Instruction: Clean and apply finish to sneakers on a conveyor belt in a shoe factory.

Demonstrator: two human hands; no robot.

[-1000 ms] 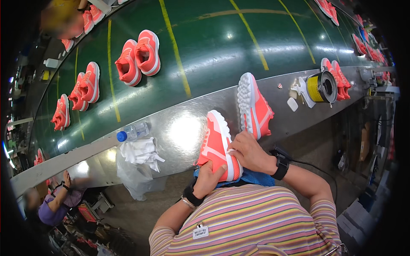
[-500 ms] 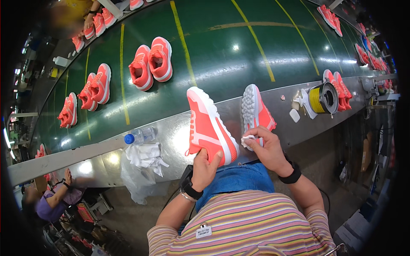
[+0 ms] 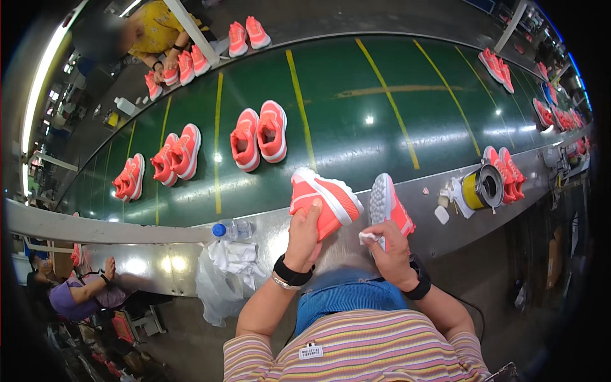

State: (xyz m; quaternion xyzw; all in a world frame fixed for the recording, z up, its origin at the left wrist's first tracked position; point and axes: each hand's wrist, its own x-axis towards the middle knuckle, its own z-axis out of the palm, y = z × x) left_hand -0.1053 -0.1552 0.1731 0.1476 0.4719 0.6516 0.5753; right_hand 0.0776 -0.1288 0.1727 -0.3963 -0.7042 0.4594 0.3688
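My left hand [image 3: 304, 237] is closed around a coral sneaker [image 3: 316, 202], held raised and tilted above the metal bench with its white sole edge and heel to the right. A small wad of white cloth [image 3: 367, 237] is pinched between the thumb and fingers of my right hand [image 3: 396, 256]. Just beyond that hand, the other sneaker [image 3: 397, 215] lies on its side on the bench, its grey-white treaded sole facing left. My right fingers partly cover its near end; whether they touch it I cannot tell.
A green conveyor belt [image 3: 344, 137] with yellow lines carries several pairs of coral sneakers. On the metal bench [image 3: 344, 251] are a blue-capped bottle [image 3: 233, 229], white rags [image 3: 234, 256] and a yellow-banded can [image 3: 482, 189]. A person in yellow [image 3: 167, 28] handles shoes across the belt; another in purple [image 3: 75, 302] sits left.
My left hand has turned the held sneaker, so its heel and sole edge now face up and right. The view has shifted, and belt and bench sit lower in it. The cloth stays pinched.
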